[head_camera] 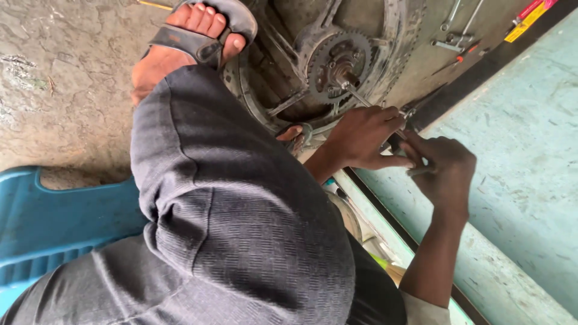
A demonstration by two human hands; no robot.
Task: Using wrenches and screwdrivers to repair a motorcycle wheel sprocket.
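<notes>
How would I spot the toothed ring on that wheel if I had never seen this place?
Find the big dark wheel lying on the ground beyond the person's bent knee. At its hub sits the sprocket, a round grey disc edged with small teeth. Unlike the smooth spokes around it, a metal rod runs from its centre to the two hands.

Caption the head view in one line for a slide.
Both hands, left hand and right hand, grip a long-handled tool set on the hub of a sprocketed wheel.

The metal sprocket (339, 60) is looking dull and greasy, the concrete floor (54, 78) rough and matt, the trousers (241, 229) showing woven grey cloth, the stool (54, 222) smooth blue plastic.
</notes>
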